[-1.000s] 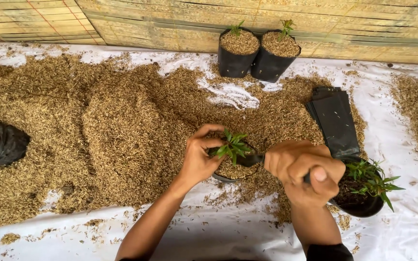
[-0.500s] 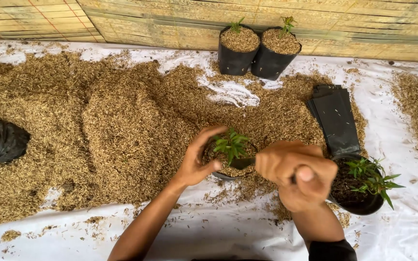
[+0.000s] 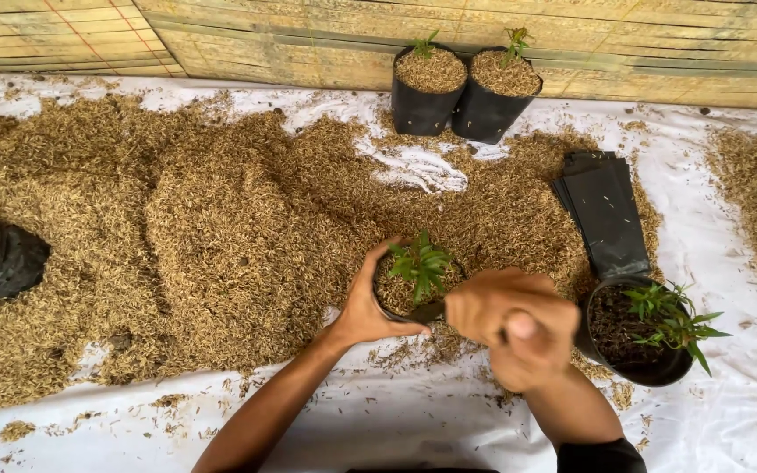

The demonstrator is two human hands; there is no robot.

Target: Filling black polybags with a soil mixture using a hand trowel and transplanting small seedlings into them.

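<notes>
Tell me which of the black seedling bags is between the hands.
The husk-filled bag with one green seedling, cupped by the left hand with the right hand beside it. The two filled bags stand at the back; the soil-filled bag sits right.

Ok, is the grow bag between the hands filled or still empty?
Filled: the grow bag holds rice husk nearly to its rim, with a green seedling upright in it.
</notes>
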